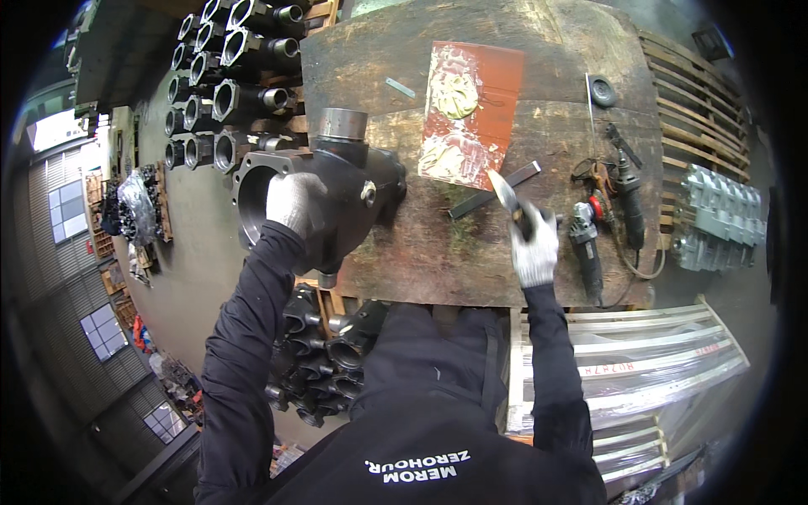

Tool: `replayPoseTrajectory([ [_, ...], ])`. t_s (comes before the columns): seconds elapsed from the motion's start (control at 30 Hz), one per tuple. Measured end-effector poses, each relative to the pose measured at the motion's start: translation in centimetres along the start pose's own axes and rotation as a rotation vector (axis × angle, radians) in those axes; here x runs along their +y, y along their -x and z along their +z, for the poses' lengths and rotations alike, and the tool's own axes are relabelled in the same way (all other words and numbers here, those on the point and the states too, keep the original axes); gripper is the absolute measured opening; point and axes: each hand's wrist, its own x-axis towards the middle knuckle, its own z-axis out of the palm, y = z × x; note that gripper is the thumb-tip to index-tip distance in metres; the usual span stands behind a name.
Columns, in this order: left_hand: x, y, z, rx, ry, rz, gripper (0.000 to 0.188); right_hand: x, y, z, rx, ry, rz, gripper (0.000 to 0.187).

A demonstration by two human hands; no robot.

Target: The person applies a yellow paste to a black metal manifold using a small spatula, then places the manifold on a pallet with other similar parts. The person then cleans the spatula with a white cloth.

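Note:
My left hand [295, 204], in a white knit glove, grips a large black metal casting [349, 198] at the rim of its wide round opening. The casting lies on the left part of the wooden table, a bare metal collar [343, 124] on its upper side. In my gloved right hand [535, 244] is a putty knife [502, 190] with a dark handle. Its blade tip reaches the lower right corner of a red-brown board [497, 93]. Yellowish paste [454, 94] is heaped and smeared on the board. A dark flat metal bar [471, 204] lies beside the blade.
On the table's [362, 59] right side lie an angle grinder [587, 252], a second corded power tool [629, 202] and a black disc [602, 91]. More black castings [227, 101] stand beyond the left edge. Wooden pallets [694, 109] and grey castings [715, 215] are at right.

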Motion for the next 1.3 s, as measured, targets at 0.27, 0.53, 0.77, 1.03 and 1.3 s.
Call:
replayPoseTrajectory([
  [0.27,-1.2,-0.3,0.4,-0.055,-0.036,0.239,0.022,-1.6,-13.7,3.2,-0.192,0.273,-0.510,0.016],
  [0.53,1.9,0.8,1.1,-0.050,-0.147,0.129,0.016,-2.9,-16.6,7.0,-0.060,0.517,-0.467,0.032],
  [0.77,-0.4,-3.2,0.5,-0.144,-0.765,0.562,0.018,-1.8,-0.2,4.0,0.322,0.193,-0.176,0.037],
  [1.03,2.3,1.3,-6.2,-0.257,-0.336,0.428,0.047,0.6,30.8,2.4,0.158,-0.007,0.353,0.035],
  [1.3,-18.1,11.7,-21.0,0.213,-0.027,0.184,0.037,-1.3,31.1,3.3,0.000,-0.270,0.377,0.019],
])
